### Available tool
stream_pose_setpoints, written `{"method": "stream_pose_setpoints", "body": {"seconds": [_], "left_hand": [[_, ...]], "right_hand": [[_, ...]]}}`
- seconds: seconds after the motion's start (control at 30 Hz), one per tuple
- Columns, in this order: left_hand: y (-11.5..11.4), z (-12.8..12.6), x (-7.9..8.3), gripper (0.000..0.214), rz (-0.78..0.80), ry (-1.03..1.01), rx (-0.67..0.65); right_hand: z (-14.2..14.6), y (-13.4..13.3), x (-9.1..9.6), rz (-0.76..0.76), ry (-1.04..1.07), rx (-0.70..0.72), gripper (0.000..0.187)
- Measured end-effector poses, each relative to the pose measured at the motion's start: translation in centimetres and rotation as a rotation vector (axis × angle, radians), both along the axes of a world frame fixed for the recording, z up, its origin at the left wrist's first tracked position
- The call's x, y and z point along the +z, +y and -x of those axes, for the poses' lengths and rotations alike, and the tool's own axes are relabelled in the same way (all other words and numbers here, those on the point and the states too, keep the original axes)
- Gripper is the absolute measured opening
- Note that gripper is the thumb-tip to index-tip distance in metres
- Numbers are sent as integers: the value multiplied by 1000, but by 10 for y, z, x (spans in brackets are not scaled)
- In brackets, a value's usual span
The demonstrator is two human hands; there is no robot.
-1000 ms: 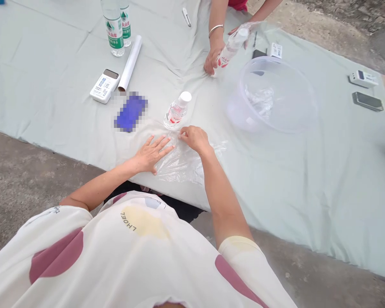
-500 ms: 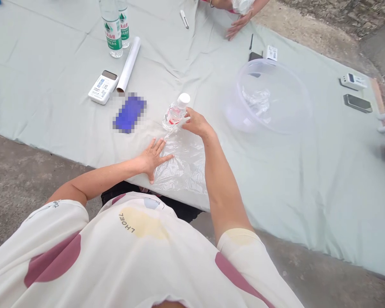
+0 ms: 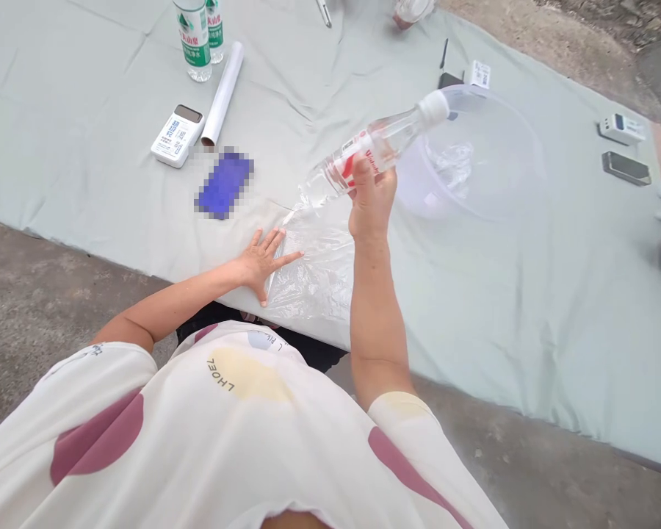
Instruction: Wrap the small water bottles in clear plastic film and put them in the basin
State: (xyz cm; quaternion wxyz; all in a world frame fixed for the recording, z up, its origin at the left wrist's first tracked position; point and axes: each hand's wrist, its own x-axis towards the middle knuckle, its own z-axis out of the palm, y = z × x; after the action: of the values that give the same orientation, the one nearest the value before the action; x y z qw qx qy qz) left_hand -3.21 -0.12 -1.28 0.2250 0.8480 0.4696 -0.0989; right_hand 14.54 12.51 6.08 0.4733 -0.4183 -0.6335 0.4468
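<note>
My right hand [image 3: 370, 200] is closed around a clear water bottle [image 3: 377, 147] with a red label and white cap. The bottle is lifted off the cloth and tilted, cap pointing toward the clear plastic basin [image 3: 521, 173]. My left hand [image 3: 261, 258] lies flat with fingers spread, pressing the left edge of a crinkled sheet of clear plastic film [image 3: 315, 272] on the pale green cloth [image 3: 88, 154]. The film's upper corner reaches up to the base of the bottle.
Two green-labelled bottles [image 3: 197, 37], a white roll [image 3: 223, 92], a white device [image 3: 176, 135] and a blurred blue object [image 3: 225, 185] lie at the left. Crumpled film sits inside the basin. Small devices [image 3: 622, 128] and a phone [image 3: 626, 167] lie far right. Concrete ground borders the cloth.
My right hand went from pinching the film to gripping the bottle, then lifted and tilted it toward the basin. The other person's hands withdrew out of view. My left hand stayed on the film.
</note>
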Motion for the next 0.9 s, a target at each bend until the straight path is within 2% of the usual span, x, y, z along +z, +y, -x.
{"method": "stream_pose_setpoints", "body": {"seconds": [0.07, 0.13, 0.2, 0.27, 0.37, 0.43, 0.57, 0.8, 0.9], "left_hand": [[0, 2, 1, 151, 16, 0, 0], [0, 4, 1, 150, 25, -12, 0], [0, 6, 0, 148, 20, -36, 0], [0, 7, -2, 146, 11, -52, 0], [1, 9, -4, 143, 13, -64, 0], [1, 9, -4, 142, 16, -80, 4], [0, 10, -2, 141, 13, -84, 6], [-1, 10, -2, 140, 16, -76, 11], [-1, 11, -3, 139, 5, -77, 12]], "right_hand": [[-15, -37, 18, 139, 75, 87, 67], [-23, -73, 19, 308, 106, 156, 65], [-24, -100, 5, 449, 26, 150, 62], [-21, -115, -19, 540, -111, 88, 60], [-14, -117, -48, 592, -230, 18, 57], [-10, -115, -55, 585, -251, -4, 57], [-8, -113, -52, 573, -279, -43, 57], [-7, -117, -52, 602, -149, -6, 61], [-8, -119, -53, 567, -232, 31, 59]]}}
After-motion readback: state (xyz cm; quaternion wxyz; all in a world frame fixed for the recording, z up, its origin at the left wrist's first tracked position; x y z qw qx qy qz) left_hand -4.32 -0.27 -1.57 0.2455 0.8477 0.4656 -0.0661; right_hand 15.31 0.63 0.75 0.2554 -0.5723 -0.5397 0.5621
